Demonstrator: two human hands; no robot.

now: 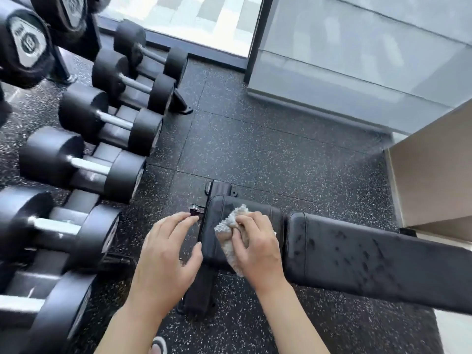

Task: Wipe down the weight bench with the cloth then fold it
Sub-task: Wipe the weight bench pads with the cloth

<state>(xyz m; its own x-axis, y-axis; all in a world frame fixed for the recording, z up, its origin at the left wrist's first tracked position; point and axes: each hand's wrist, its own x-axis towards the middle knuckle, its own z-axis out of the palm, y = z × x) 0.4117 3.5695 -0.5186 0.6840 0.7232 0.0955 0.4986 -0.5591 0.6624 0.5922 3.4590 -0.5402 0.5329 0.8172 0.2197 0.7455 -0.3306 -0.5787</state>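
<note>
The black padded weight bench (357, 254) runs from the lower middle out to the right, its long pad marked with wet streaks. On the short seat pad (219, 213) at its left end lies a crumpled grey-white cloth (231, 222). My right hand (258, 249) grips the cloth and presses it onto the seat pad. My left hand (166, 251) hovers just left of the seat pad with fingers relaxed and spread, thumb near the pad's edge, holding nothing.
A rack of several black dumbbells (89, 139) fills the left side, close to my left arm. The bench's black base frame (199, 290) sits on speckled rubber floor (268, 149). A grey cabinet (357, 60) stands at the back right and a beige box (434, 175) at the right.
</note>
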